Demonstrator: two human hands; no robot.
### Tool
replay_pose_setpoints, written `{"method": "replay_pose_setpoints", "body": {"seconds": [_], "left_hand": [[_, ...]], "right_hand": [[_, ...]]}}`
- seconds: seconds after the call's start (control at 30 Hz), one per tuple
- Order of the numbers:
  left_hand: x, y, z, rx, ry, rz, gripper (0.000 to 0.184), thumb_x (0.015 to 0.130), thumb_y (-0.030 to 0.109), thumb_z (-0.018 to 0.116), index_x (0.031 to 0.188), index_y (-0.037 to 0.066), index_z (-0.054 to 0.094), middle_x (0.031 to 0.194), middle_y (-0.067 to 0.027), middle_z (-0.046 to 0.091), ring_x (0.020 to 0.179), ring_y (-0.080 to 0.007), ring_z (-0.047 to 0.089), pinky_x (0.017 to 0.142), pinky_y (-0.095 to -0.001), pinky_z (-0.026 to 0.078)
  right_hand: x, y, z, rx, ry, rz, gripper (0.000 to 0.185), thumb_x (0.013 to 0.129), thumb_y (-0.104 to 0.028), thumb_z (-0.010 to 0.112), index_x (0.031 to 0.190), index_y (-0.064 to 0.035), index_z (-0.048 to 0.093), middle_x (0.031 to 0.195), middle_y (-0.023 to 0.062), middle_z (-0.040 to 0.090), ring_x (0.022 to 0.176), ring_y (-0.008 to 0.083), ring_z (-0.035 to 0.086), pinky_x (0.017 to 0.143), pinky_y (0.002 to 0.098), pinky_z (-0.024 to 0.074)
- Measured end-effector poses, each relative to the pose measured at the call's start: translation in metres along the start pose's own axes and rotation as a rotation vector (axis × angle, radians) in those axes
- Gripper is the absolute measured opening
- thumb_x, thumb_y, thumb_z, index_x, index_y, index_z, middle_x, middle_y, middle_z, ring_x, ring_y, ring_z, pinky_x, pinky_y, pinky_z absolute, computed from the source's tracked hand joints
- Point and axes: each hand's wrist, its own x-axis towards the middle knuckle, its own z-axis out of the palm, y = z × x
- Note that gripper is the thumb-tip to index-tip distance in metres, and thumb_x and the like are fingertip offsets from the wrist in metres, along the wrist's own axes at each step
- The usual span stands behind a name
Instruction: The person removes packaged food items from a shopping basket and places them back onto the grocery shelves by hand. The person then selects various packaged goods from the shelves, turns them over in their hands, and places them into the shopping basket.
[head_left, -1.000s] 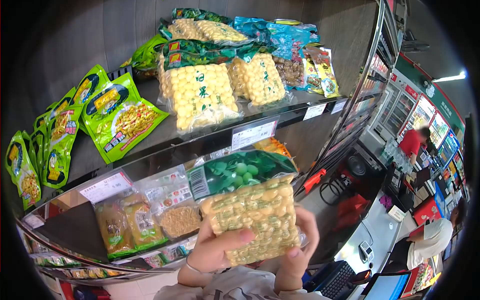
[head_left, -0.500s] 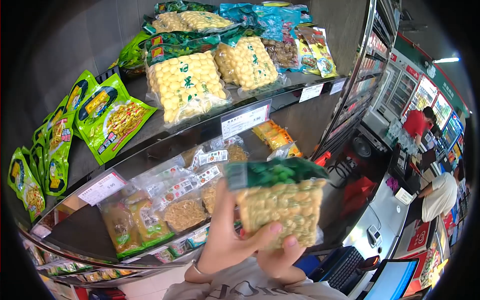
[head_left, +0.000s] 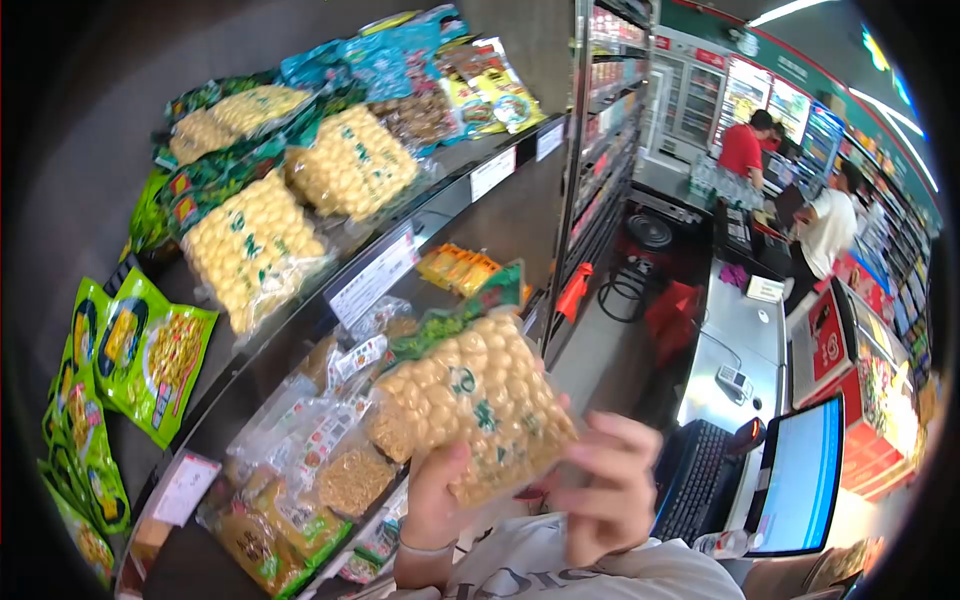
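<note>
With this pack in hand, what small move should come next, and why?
Probably bring the right hand in to steady the pack: it sits tilted, the left hand holds its lower left, and the right hand is blurred by the right edge, contact unclear.

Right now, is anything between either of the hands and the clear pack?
Nothing visible is. The left hand holds the clear pack at its lower left; the right hand, blurred, is beside its right edge, contact unclear.
</note>
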Motion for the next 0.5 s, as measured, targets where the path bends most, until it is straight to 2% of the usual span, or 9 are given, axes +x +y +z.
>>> {"method": "replay_pose_setpoints", "body": {"seconds": [0.07, 0.1, 0.17, 0.2, 0.23, 0.3, 0.33, 0.4, 0.5], "left_hand": [[-0.015, 0.009, -0.004, 0.076, 0.035, -0.123, 0.087, 0.089, 0.043, 0.058, 0.153, -0.004, 0.021, 0.146, -0.0248, 0.045, 0.127, -0.0385, 0.054, 0.107, -0.0502, 0.044], [-0.019, 0.010, -0.003, 0.112, 0.058, -0.179, 0.086, 0.089, 0.041, 0.059, 0.152, -0.005, 0.023, 0.144, -0.0244, 0.047, 0.125, -0.0372, 0.055, 0.106, -0.0487, 0.045], [-0.025, 0.008, -0.001, 0.186, 0.133, -0.208, 0.083, 0.086, 0.037, 0.063, 0.148, -0.006, 0.029, 0.139, -0.0228, 0.053, 0.123, -0.0341, 0.057, 0.103, -0.0450, 0.048], [-0.026, 0.006, -0.001, 0.226, 0.190, -0.181, 0.080, 0.085, 0.034, 0.066, 0.146, -0.007, 0.033, 0.135, -0.0215, 0.056, 0.121, -0.0321, 0.059, 0.101, -0.0430, 0.049], [-0.027, 0.006, -0.001, 0.218, 0.180, -0.192, 0.080, 0.085, 0.034, 0.066, 0.146, -0.007, 0.033, 0.135, -0.0215, 0.056, 0.121, -0.0321, 0.059, 0.101, -0.0430, 0.049], [-0.026, 0.005, -0.003, 0.156, 0.050, -0.183, 0.058, 0.092, 0.026, 0.064, 0.137, -0.007, 0.049, 0.126, -0.0116, 0.062, 0.110, -0.0173, 0.061, 0.095, -0.0312, 0.048], [-0.027, 0.001, -0.009, 0.178, 0.059, -0.193, 0.058, 0.092, 0.028, 0.064, 0.136, -0.007, 0.049, 0.125, -0.0115, 0.062, 0.109, -0.0170, 0.061, 0.095, -0.0309, 0.048], [-0.027, -0.001, -0.011, 0.172, 0.033, -0.206, 0.059, 0.092, 0.030, 0.064, 0.136, -0.007, 0.049, 0.123, -0.0114, 0.063, 0.108, -0.0164, 0.062, 0.094, -0.0306, 0.048], [-0.029, 0.005, -0.005, 0.120, 0.002, -0.228, 0.062, 0.092, 0.032, 0.064, 0.137, -0.007, 0.048, 0.123, -0.0116, 0.063, 0.108, -0.0164, 0.062, 0.094, -0.0308, 0.048]], "right_hand": [[-0.020, 0.017, -0.004, 0.031, 0.299, -0.004, 0.028, 0.085, -0.012, 0.060, 0.110, 0.0007, 0.058, 0.114, 0.0199, 0.063, 0.104, 0.0294, 0.055, 0.083, 0.0356, 0.0469], [-0.019, 0.016, 0.002, 0.089, 0.464, 0.081, 0.037, 0.088, -0.021, 0.062, 0.115, 0.0030, 0.054, 0.109, 0.0203, 0.061, 0.099, 0.0252, 0.054, 0.079, 0.0332, 0.0462], [-0.023, 0.002, 0.002, 0.348, 0.409, 0.403, 0.060, 0.091, -0.041, 0.063, 0.126, 0.0049, 0.046, 0.100, 0.0138, 0.055, 0.089, 0.0183, 0.050, 0.077, 0.0292, 0.0414], [-0.023, 0.000, 0.002, 0.414, 0.368, 0.474, 0.072, 0.090, -0.049, 0.065, 0.131, 0.0062, 0.042, 0.093, 0.0066, 0.047, 0.082, 0.0144, 0.046, 0.076, 0.0281, 0.0392], [-0.031, -0.002, -0.004, 0.463, 0.283, 0.548, 0.076, 0.090, -0.050, 0.066, 0.134, 0.0067, 0.040, 0.089, 0.0035, 0.043, 0.078, 0.0122, 0.043, 0.073, 0.0265, 0.0368], [-0.033, -0.012, -0.006, 0.520, 0.260, 0.611, 0.076, 0.091, -0.048, 0.066, 0.137, 0.0071, 0.038, 0.098, 0.0069, 0.050, 0.086, 0.0124, 0.049, 0.079, 0.0267, 0.0394], [-0.033, -0.017, -0.007, 0.535, 0.254, 0.632, 0.077, 0.091, -0.047, 0.065, 0.138, 0.0072, 0.038, 0.102, 0.0080, 0.053, 0.089, 0.0125, 0.052, 0.080, 0.0268, 0.0402], [-0.025, -0.030, -0.009, 0.550, 0.196, 0.824, 0.077, 0.092, -0.044, 0.065, 0.141, 0.0078, 0.035, 0.124, 0.0143, 0.057, 0.111, 0.0153, 0.056, 0.095, 0.0291, 0.0418], [-0.032, -0.030, -0.011, 0.669, 0.171, 0.831, 0.075, 0.092, -0.040, 0.065, 0.142, 0.0078, 0.035, 0.139, 0.0176, 0.051, 0.125, 0.0186, 0.052, 0.105, 0.0322, 0.0386]]}}
